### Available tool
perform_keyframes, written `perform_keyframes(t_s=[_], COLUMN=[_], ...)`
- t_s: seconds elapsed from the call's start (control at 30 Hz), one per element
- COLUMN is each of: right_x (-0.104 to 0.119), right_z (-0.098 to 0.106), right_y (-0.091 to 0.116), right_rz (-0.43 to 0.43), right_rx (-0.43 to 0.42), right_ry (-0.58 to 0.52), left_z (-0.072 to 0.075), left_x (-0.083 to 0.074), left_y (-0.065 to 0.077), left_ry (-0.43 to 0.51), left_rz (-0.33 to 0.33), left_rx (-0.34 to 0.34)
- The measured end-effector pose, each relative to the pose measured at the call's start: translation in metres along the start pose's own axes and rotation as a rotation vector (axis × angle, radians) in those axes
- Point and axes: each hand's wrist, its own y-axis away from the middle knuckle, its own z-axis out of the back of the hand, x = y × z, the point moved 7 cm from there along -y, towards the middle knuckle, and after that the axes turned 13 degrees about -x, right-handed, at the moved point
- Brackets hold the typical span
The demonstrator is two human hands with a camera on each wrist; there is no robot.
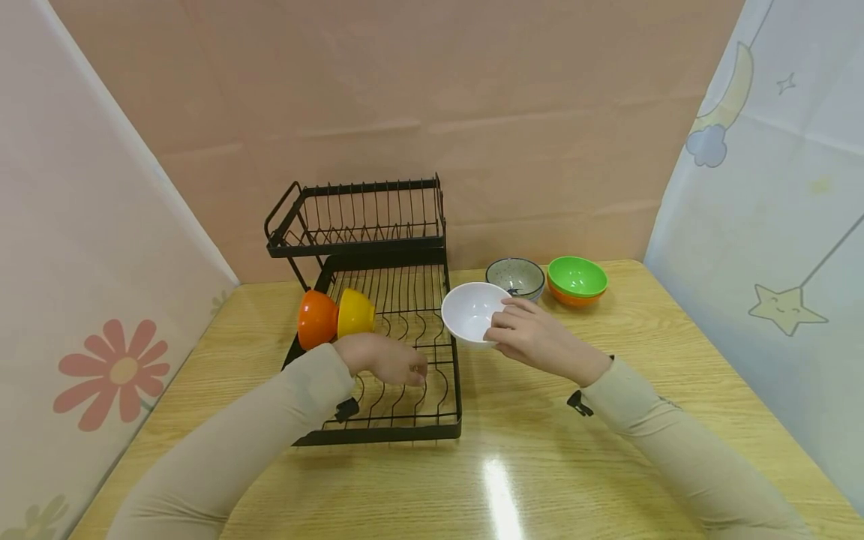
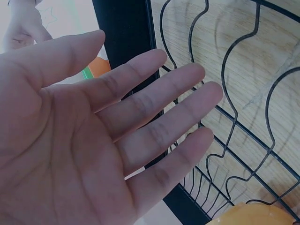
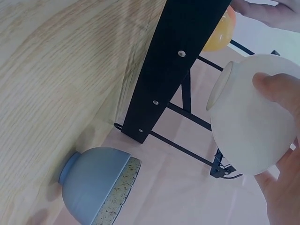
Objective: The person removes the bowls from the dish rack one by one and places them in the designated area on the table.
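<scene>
A white bowl (image 1: 476, 313) is gripped at its right rim by my right hand (image 1: 540, 337), just right of the black dish rack (image 1: 378, 433). The right wrist view shows the thumb pressed on the bowl's outer wall (image 3: 255, 117). My left hand (image 1: 388, 360) hovers over the rack's lower tier and holds nothing. In the left wrist view its fingers (image 2: 159, 108) extend loosely, palm showing. An orange bowl (image 1: 317, 320) and a yellow bowl (image 1: 355, 313) stand on their sides in the rack, just beyond the left hand.
Behind the white bowl is a speckled bowl (image 1: 515, 276) with a blue outside. Right of it, a green bowl (image 1: 577, 276) sits inside an orange bowl (image 1: 574, 300). The rack's upper tier (image 1: 358, 246) rises at the back. Cloth walls enclose the wooden table (image 1: 574, 465).
</scene>
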Motion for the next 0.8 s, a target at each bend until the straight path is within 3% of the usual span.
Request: perform_keyframes(t_s=[0.4, 0.8], right_x=[-0.013, -0.013], right_z=[0.011, 0.001], right_y=[0.0, 0.013], right_rz=[-0.049, -0.085], right_rx=[-0.001, 0.15], right_ry=[0.102, 0.1], left_z=[0.001, 0.001], left_x=[0.002, 0.001], left_y=[0.002, 0.002], left_ry=[-0.023, -0.035], left_rz=[0.025, 0.02], left_rx=[-0.006, -0.007])
